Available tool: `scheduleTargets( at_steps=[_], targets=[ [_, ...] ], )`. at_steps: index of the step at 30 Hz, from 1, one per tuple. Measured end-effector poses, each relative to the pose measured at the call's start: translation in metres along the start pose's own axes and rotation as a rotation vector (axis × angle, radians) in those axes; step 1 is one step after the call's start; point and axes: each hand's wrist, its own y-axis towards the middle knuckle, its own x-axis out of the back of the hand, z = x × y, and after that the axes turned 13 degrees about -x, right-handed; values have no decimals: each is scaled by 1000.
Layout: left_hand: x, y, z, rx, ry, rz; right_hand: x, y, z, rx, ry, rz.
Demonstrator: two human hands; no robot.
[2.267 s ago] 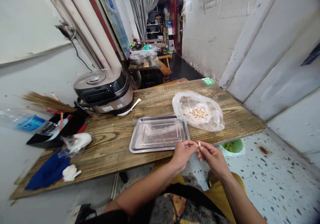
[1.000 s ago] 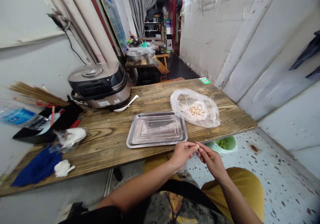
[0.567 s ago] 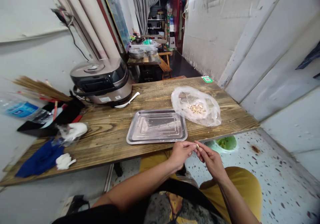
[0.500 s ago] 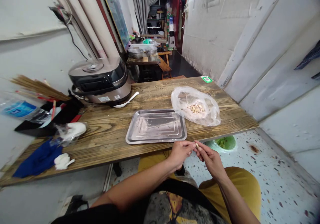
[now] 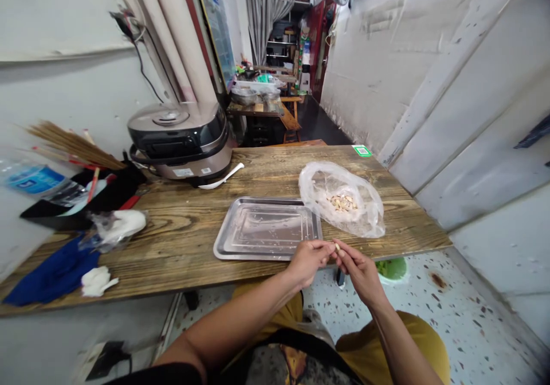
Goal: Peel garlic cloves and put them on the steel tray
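Observation:
My left hand (image 5: 308, 258) and my right hand (image 5: 358, 266) meet at the near edge of the wooden table (image 5: 184, 230). Both pinch one small pale clove-like piece (image 5: 337, 247) between their fingertips. Just beyond my hands lies a bare steel tray (image 5: 266, 236). To its right sits an open clear plastic bag (image 5: 344, 201) with several more pale pieces inside.
A rice cooker (image 5: 180, 141) with a white spoon (image 5: 221, 179) stands at the back left. Skewers, a water bottle (image 5: 38, 181), a blue cloth (image 5: 51, 273) and crumpled tissue (image 5: 97, 282) crowd the left end. A green-filled bin (image 5: 391, 269) sits on the floor under the table's right corner.
My head has shifted, so the view slides slightly. My hands stay together at the table edge, still working the small pale piece.

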Motion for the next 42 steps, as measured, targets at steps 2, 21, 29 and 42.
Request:
scheduleTargets(
  at_steps=[2,21,29,42],
  targets=[
    [4,8,-5,6,-18,-22,-3,13,4,-1,6,27],
    [31,21,-38,-114,-37,-112,-34,61,20,12,54,229],
    [41,16,-42,-56,-97,-138,-38,64,19,8,-30,260],
    [41,22,-48,-33,-140,-121,-41,64,23,-4,44,239]
  ],
)
